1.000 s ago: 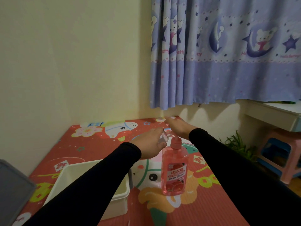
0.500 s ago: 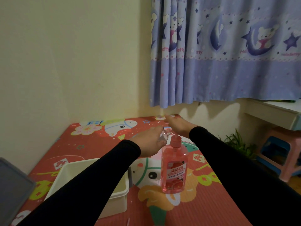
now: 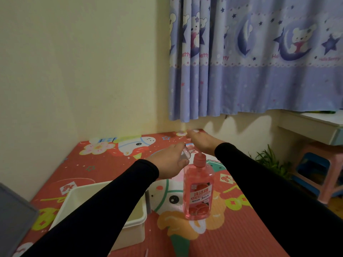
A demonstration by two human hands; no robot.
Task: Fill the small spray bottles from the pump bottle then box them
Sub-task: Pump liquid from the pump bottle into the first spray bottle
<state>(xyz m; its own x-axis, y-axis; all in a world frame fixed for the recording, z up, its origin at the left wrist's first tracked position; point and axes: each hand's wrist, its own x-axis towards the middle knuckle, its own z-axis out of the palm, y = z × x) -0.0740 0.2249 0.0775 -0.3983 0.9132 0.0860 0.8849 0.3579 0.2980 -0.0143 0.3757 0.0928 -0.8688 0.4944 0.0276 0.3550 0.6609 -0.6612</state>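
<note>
Here the left hand (image 3: 170, 160) grips a small clear spray bottle (image 3: 185, 154), fingers curled round it, just left of the pump bottle's (image 3: 198, 190) nozzle. The right hand (image 3: 201, 142) lies palm-down over the pump head, fingers stretched out straight toward the far wall. The pink pump bottle stands upright on the red cartoon mat (image 3: 232, 229). A white box (image 3: 133, 223) sits to the near left, partly under the left sleeve.
</note>
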